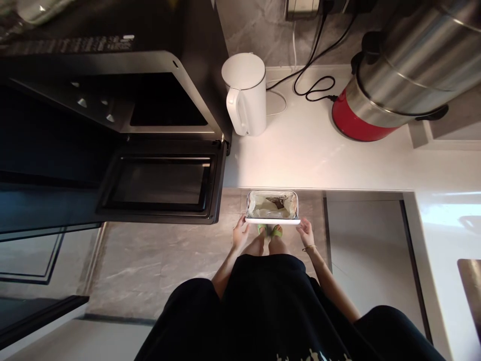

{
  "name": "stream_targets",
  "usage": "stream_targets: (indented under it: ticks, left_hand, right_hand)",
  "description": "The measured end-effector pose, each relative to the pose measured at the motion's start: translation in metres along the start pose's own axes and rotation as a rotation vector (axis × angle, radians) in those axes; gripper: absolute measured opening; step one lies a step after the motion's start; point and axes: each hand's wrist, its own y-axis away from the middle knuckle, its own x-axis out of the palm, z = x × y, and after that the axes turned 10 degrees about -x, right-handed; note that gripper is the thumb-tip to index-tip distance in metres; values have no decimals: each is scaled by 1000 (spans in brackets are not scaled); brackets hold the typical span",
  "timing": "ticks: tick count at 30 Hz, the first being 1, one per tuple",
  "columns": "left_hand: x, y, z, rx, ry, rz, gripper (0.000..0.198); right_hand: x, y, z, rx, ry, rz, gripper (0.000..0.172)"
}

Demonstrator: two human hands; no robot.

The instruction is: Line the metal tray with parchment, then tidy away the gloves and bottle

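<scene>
While both arms reached down in front of the body, a narrow bin (272, 221) stood between the two hands, its open top facing up and its long white rim on the side nearest the person. The left hand (239, 234) was at the bin's left end, thumb and fingers spread around the corner, and the right hand (306, 233) was at the right end with its fingers curved inward; whether either had closed on the bin or only touched it, I cannot tell. Between the hands, a pale, crumpled liner (259, 203) filled the bin, with something dark (278, 203) lying in it. Behind the right hand, a thin bracelet (310, 247) circled the wrist, and green slippers (277, 230) showed below, between the hands. Just beyond both hands ran the near edge of a white counter (300, 155); on it, ahead of the left hand, a white jug (246, 95) stood upright. Left of the left hand, an oven (124, 75) had its door (158, 183) lowered. Well ahead of the right hand and farther right stood a steel steamer (409, 70) with a red base, a black cord (319, 93) beside it.
</scene>
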Motion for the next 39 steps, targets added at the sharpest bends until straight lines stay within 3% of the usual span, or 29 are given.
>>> stream_targets:
  ticks: [4,8,10,13,15,17,19,21,22,24,26,29,31,34,37,39]
  left_hand:
    - [-8,-22,-23,-17,126,-102,42]
    - [-2,-63,-50,-11,49,-243,38]
    - [3,-83,-59,-88,-57,-231,44]
    - [5,-100,-65,-251,-190,-102,55]
    - [1,-101,-68,-289,-211,-64,60]
    - [-3,-95,-73,-281,-219,-111,61]
    - [-4,-83,-84,-198,-237,-220,57]
    - [1,-68,-100,-3,-220,-288,49]
    - [7,-60,-110,127,-189,-265,44]
    - [27,-41,-135,381,-91,-83,34]
    - [57,-20,-164,573,4,191,28]
    - [110,19,-210,730,52,608,27]
    - [144,48,-238,766,37,836,28]
    - [193,92,-277,783,-1,1059,28]
    - [253,143,-321,830,-37,1158,25]
    - [300,190,-356,873,-71,1186,25]
  right_hand:
    - [-3,-14,18,-137,65,-62,63]
    - [8,-37,36,-199,340,-54,68]
    - [18,-48,41,-197,468,-43,71]
    - [28,-57,43,-193,584,-29,70]
    - [31,-56,44,-178,612,-15,69]
    - [31,-52,47,-128,600,1,69]
    - [29,-45,50,-58,525,-7,70]
    - [24,-37,54,13,351,-45,70]
    - [20,-33,55,39,254,-70,68]
    - [7,-23,55,67,96,-134,61]
    - [-14,-11,54,63,5,-212,52]
    - [-72,13,48,22,-107,-339,42]
    - [-135,39,39,-34,-264,-426,42]
    - [-264,99,10,-117,-438,-759,44]
    - [-404,180,-36,99,-121,-1205,40]
    - [-485,230,-69,254,57,-1355,42]
